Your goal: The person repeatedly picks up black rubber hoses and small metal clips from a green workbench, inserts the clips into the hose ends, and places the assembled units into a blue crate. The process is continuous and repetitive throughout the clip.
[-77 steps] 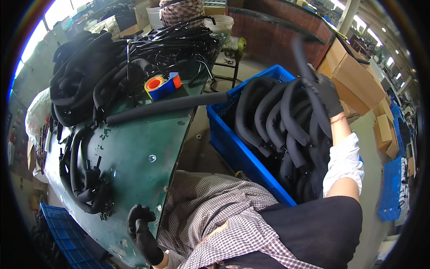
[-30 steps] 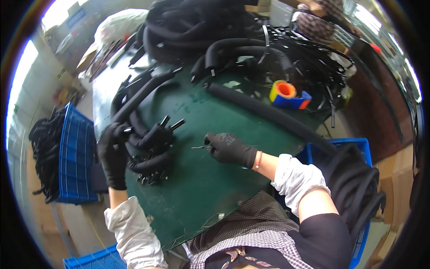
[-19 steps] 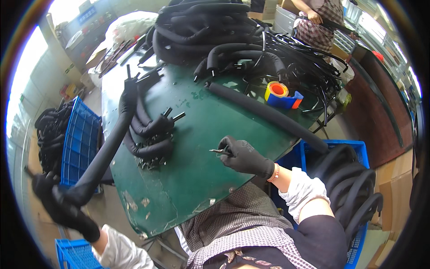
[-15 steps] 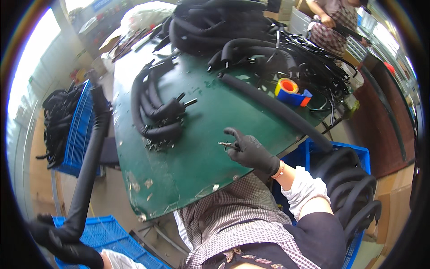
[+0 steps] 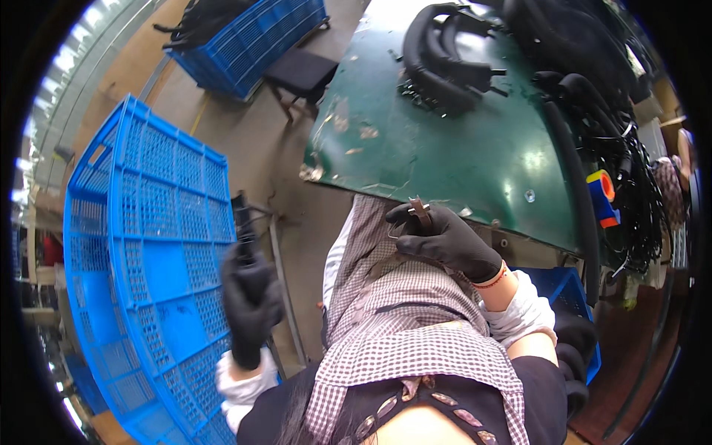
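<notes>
My left hand [image 5: 251, 311], in a dark glove, is blurred beside the large blue crate. It is closed around a black tube-like piece [image 5: 242, 222] that points away from me; most of it is hidden or smeared. My right hand [image 5: 449, 241], also gloved, is just off the table's near edge, over my checked apron. Small metal scissors [image 5: 420, 208] stick up from its curled fingers, and a thin loop shows below them. On the green table [image 5: 445, 156] lies a bundle of bent black foam tubes [image 5: 434, 59], with several metal ends showing.
A blue mesh crate [image 5: 174, 274] stands at my left. Farther off are another blue crate [image 5: 252, 44] and a dark stool [image 5: 300, 73]. A long foam tube [image 5: 571, 170], a tape dispenser [image 5: 604, 196] and black strips [image 5: 634, 200] lie to the right, above a blue bin [image 5: 549, 285].
The view has swung left and down. My left hand has come closer to my body, and the long tube it held no longer shows at full length. The scissors stay in my right hand.
</notes>
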Demonstrator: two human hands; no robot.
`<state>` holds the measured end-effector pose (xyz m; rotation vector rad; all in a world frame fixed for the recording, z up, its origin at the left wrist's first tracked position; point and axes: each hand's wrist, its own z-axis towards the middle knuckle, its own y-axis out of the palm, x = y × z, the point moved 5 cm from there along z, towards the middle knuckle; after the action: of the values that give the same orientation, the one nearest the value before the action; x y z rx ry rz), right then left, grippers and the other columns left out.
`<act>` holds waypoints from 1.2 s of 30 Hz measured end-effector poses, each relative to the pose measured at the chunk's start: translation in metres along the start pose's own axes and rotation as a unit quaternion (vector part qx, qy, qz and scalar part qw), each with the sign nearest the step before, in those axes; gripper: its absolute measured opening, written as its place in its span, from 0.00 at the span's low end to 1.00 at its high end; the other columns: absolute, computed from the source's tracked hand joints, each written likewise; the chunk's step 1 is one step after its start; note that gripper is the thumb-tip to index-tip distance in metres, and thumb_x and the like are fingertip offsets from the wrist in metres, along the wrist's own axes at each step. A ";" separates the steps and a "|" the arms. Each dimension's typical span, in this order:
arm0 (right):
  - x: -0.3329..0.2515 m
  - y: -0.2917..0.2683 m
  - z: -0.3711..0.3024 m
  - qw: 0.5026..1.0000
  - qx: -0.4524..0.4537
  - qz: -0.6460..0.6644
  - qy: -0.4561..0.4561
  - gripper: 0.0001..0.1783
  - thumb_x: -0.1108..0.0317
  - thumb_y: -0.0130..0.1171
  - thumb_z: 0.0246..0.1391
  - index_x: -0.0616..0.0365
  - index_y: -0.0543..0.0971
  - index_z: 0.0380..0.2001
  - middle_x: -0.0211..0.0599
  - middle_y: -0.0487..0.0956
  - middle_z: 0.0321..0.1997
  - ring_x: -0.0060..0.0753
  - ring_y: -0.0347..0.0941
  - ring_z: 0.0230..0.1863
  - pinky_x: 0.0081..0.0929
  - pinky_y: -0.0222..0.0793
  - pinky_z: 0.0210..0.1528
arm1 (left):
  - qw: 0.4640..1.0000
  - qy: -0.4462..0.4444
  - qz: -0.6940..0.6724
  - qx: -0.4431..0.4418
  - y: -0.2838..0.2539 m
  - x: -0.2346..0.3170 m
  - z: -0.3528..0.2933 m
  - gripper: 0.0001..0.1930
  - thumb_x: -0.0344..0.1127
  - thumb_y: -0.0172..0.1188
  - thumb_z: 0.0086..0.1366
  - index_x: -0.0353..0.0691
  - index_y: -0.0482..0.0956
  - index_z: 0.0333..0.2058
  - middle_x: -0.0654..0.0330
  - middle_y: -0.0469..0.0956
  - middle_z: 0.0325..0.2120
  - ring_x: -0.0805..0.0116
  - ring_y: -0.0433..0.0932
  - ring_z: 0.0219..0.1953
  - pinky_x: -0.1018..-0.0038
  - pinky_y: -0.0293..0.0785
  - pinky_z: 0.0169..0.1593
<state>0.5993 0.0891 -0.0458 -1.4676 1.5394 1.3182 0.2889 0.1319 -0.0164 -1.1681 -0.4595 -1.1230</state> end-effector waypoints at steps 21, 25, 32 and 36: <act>0.030 0.049 0.011 0.988 -0.030 -0.153 -0.009 0.23 0.62 0.69 0.51 0.67 0.76 0.45 0.37 0.80 0.35 0.23 0.74 0.36 0.25 0.71 0.40 | 0.986 0.085 -0.016 -0.139 0.126 0.005 -0.031 0.15 0.30 0.69 0.50 0.41 0.83 0.40 0.45 0.72 0.50 0.50 0.81 0.43 0.64 0.78 0.47; 0.024 0.044 0.012 0.941 -0.006 -0.333 -0.058 0.25 0.56 0.72 0.47 0.66 0.79 0.39 0.43 0.80 0.30 0.29 0.75 0.29 0.25 0.71 0.35 | 0.985 0.096 -0.017 -0.141 0.126 0.006 -0.030 0.15 0.27 0.68 0.51 0.39 0.83 0.40 0.41 0.71 0.51 0.52 0.81 0.43 0.65 0.78 0.46; 0.036 0.038 0.018 0.956 -0.085 -0.282 0.007 0.24 0.54 0.72 0.45 0.67 0.80 0.31 0.40 0.77 0.20 0.26 0.71 0.21 0.27 0.67 0.27 | 0.982 0.103 -0.031 -0.157 0.121 0.011 -0.028 0.16 0.27 0.68 0.49 0.38 0.84 0.40 0.44 0.74 0.49 0.55 0.82 0.39 0.68 0.79 0.43; 0.038 0.036 0.014 0.959 -0.060 -0.276 -0.027 0.22 0.57 0.73 0.45 0.67 0.80 0.30 0.35 0.76 0.19 0.19 0.69 0.22 0.24 0.65 0.26 | 0.979 0.126 -0.030 -0.159 0.122 0.012 -0.027 0.18 0.28 0.68 0.51 0.36 0.81 0.43 0.44 0.74 0.49 0.55 0.82 0.40 0.67 0.79 0.43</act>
<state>0.5546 0.0853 -0.0764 -1.7553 0.9205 1.1096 0.3942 0.0990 -0.0765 -1.2711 -0.1198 -1.4126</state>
